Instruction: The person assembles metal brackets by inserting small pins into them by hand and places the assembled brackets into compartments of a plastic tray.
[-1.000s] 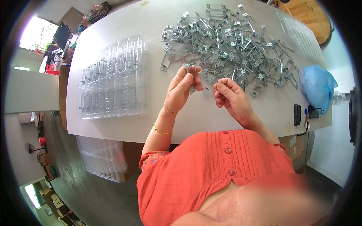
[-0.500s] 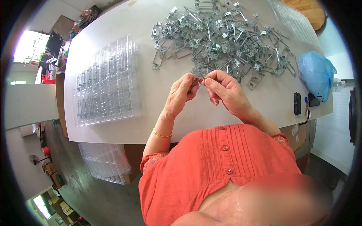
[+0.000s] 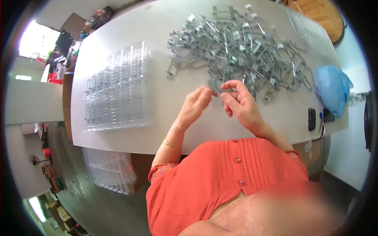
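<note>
My left hand [image 3: 196, 104] is closed, its fingers curled under the thumb. A small dark reddish tip shows at its fingertips, and whatever it grips is hidden and blurred. Just to its right is my right hand [image 3: 241, 103], with thumb and forefinger apart and the other fingers loosely bent; I see nothing held in it. Both hands are over the white table, at the near edge of a heap of metal brackets [image 3: 252, 59]. These grey pieces have thin rods and small plates, tangled together.
Clear plastic trays [image 3: 118, 94] holding rows of metal parts lie at the left. More clear trays [image 3: 106, 167] are below the table edge. At the right are a blue plastic bag [image 3: 332, 90], a black case [image 3: 312, 119] and clear plastic sheets [image 3: 309, 33] farther back.
My hands have drawn slightly apart, and my right thumb and forefinger have parted from a pinch. The whole view has shifted a little down and right.
</note>
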Demonstrator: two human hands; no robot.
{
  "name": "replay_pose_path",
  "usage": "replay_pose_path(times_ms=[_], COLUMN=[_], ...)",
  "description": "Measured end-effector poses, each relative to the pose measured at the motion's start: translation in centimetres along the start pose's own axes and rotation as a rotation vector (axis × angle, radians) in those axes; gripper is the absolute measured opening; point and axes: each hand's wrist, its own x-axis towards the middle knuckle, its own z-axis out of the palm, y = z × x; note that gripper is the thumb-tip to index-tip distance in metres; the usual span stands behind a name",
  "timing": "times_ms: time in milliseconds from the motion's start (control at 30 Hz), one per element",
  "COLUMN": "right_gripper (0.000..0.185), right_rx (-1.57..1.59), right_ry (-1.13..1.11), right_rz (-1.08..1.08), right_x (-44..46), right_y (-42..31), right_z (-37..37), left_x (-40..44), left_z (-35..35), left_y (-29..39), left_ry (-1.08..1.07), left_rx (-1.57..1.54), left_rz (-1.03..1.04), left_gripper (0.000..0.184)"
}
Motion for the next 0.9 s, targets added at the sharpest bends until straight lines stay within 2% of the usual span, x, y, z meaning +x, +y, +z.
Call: replay_pose_path(times_ms=[67,233,333,433,633,833,900], right_gripper=[0.031,0.026,0.022,0.02,0.016,0.018,0.019], right_rx=[-0.015,-0.009,-0.019,-0.088,-0.19,-0.709,-0.612], right_ry=[-0.006,-0.054,-0.09,-0.073,-0.002,0.128,0.214], right_rz=[-0.016,-0.022,0.011,0.054,0.075,-0.296,-0.308], right_x=[0.1,0.4,0.5,0.4,-0.5,-0.5,-0.3], right_y=[0.2,0.9,1.3,1.0,0.5,1.2,0.9], right_z=[-0.1,-0.6,-1.2,-1.5,-1.7,-2.5,-2.7], left_x=[-0.2,-0.3,-0.4,-0.5,-0.8,-1.1,-1.5], left_z=[-0.1,0.3,-0.1,0.5,1.2,1.5,1.5], left_y=[-0.4,-0.8,0.1,0.4,0.5,1.2,1.9], left_ry=[-0.002,-0.052,-0.127,-0.052,-0.073,-0.196,-0.261], left_rx=[0.15,0.205,0.344,0.462,0.624,0.72,0.679], left_rz=[-0.002,0.152,0.118,0.231,0.308,0.278,0.233], left_gripper=[0.033,0.039,0.039,0.039,0.039,0.037,0.035])
